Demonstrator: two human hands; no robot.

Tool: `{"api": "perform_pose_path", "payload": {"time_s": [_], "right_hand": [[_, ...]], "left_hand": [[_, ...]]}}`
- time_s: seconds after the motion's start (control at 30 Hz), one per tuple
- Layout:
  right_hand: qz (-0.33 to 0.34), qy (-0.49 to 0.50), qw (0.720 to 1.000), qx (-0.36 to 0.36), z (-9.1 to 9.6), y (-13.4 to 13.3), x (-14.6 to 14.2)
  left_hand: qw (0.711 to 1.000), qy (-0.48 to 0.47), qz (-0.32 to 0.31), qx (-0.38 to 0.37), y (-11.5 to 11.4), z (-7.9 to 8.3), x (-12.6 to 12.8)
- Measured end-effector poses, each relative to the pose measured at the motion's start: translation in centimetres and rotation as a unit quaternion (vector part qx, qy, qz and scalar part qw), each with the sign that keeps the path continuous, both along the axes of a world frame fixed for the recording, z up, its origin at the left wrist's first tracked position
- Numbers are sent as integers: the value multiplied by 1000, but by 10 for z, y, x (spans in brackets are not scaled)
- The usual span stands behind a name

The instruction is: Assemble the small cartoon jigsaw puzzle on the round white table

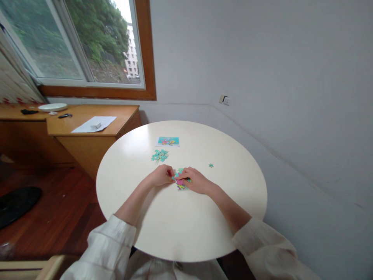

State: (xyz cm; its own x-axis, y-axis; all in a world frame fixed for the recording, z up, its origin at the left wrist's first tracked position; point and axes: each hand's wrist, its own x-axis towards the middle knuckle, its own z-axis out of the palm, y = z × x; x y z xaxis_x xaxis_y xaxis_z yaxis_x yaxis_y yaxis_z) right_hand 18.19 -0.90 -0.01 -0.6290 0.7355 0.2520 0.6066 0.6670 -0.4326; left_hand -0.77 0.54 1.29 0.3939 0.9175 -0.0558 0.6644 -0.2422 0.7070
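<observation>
A partly joined jigsaw puzzle in pink, yellow and teal lies on the round white table, in front of me. At its left edge, my left hand is closed in a pinch on a small teal puzzle piece. My right hand reaches over the puzzle from the right, its fingers and thumb closed on the joined pieces near that same edge. The right hand covers part of the puzzle. Beyond my left hand is a heap of loose teal pieces, and a single piece lies apart on the right.
A picture card lies behind the heap. To the left, a wooden desk carries white paper with a small white block on it, and a white plate. A wall with a socket stands behind the table.
</observation>
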Motion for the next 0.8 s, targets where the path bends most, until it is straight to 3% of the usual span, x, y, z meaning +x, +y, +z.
{"api": "perform_pose_path", "payload": {"time_s": [0.37,0.8], "right_hand": [[-6,-18,1000,-1,2,0,-2],[-16,7,1000,-8,5,-4,-3]], "left_hand": [[997,-64,-27,-39,0,1,-1],[998,-50,23,7,4,-3,1]]}}
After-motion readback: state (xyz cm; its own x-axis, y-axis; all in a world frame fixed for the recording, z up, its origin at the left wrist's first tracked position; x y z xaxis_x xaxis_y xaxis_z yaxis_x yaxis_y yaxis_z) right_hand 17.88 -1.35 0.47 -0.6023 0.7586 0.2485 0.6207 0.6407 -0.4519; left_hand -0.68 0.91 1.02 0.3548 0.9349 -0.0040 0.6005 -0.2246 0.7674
